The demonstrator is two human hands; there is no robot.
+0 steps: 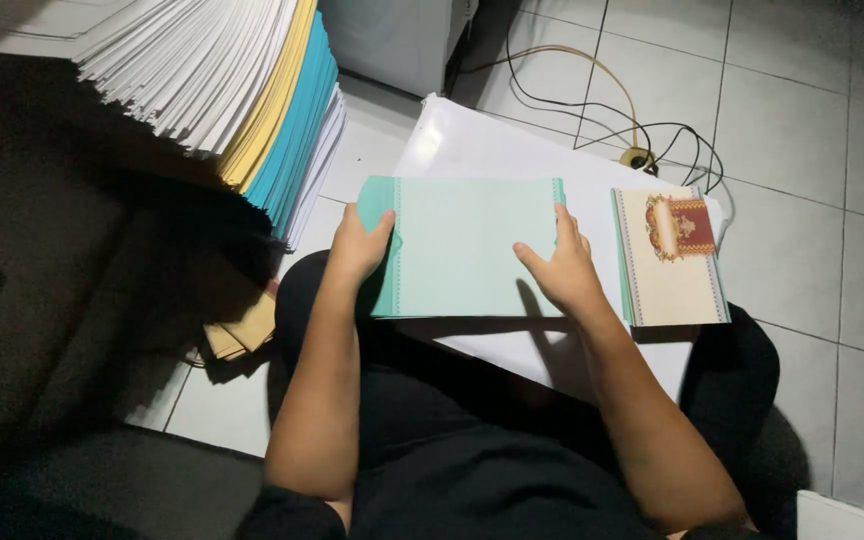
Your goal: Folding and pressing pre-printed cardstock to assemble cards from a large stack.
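A: Biggest thing first: the tiled floor point(802, 150) fills the upper right, pale squares all the way out to three o'clock.

B: And at eleven o'clock a tall paper stack point(242, 90) leans in, mostly white, with a yellow band and a teal band near its right edge.

A: Centre frame now: a white board point(472, 150) lies across the person's lap and serves as the surface. On it, the mint card point(472, 250), flat, dead centre, with a narrow flap folded over along its left edge.

B: Left hand point(360, 250) at nine o'clock of that card: thumb on top of the flap, the other fingers tucked under the edge, so it's gripping the card's left side.

A: Right hand point(564, 268) at three o'clock of the card, fingers spread and pressed flat on its right edge. Not clenched, just holding it down.

B: Just beside that hand, further toward three o'clock, a cream pile point(670, 260) of cards with a red-and-gold crest at the top, mint edges showing beneath.

A: At one o'clock, dark cables point(592, 105) loop across the tiles to a small plug point(638, 157).

B: And at eight o'clock, brown envelopes point(247, 332) peek out of the shadow under the stack.
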